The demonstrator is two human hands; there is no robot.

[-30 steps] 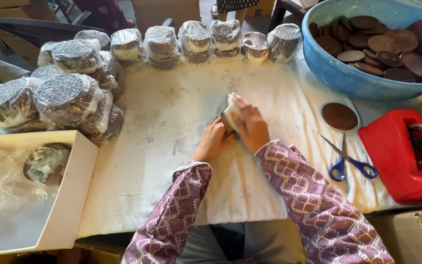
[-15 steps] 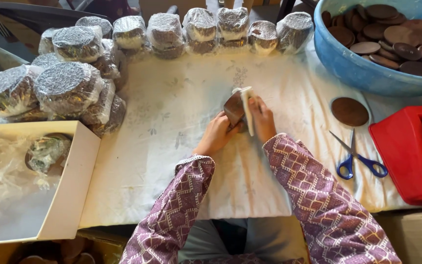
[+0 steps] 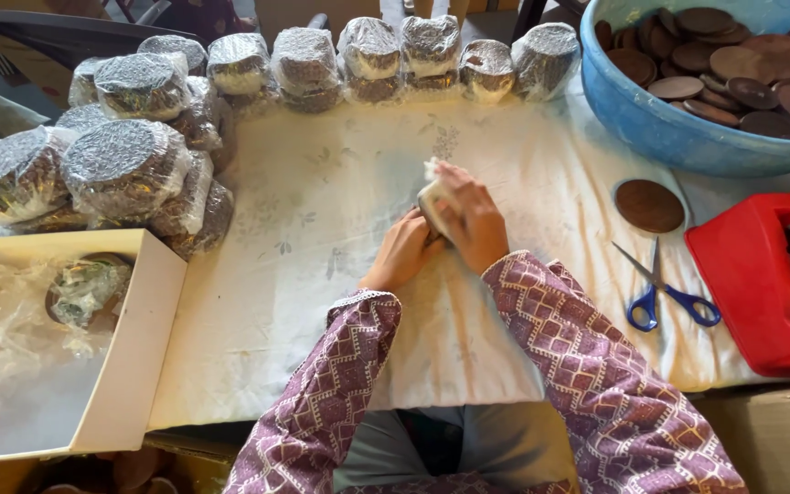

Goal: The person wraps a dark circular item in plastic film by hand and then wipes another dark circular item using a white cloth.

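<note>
My left hand (image 3: 401,256) and my right hand (image 3: 470,220) meet over the white cloth (image 3: 322,201) at the table's middle. Between them they grip a small stack of brown discs partly covered in white wrap (image 3: 433,197), held on edge. My right hand's fingers curl over its top and right side; the left hand presses from below left. Most of the stack is hidden by the fingers. Both sleeves are purple with a pale pattern.
Several wrapped disc stacks (image 3: 121,165) pile at the left and line the far edge (image 3: 372,50). A blue basin (image 3: 678,128) of brown discs sits far right, a single disc (image 3: 649,205), blue scissors (image 3: 660,293) and a red tape dispenser (image 3: 770,274) beside it. A white box (image 3: 130,357) lies near left.
The stack has been turned in my hands: the white wrap that stood up at its right side half a second ago now lies folded over it under my right fingers.
</note>
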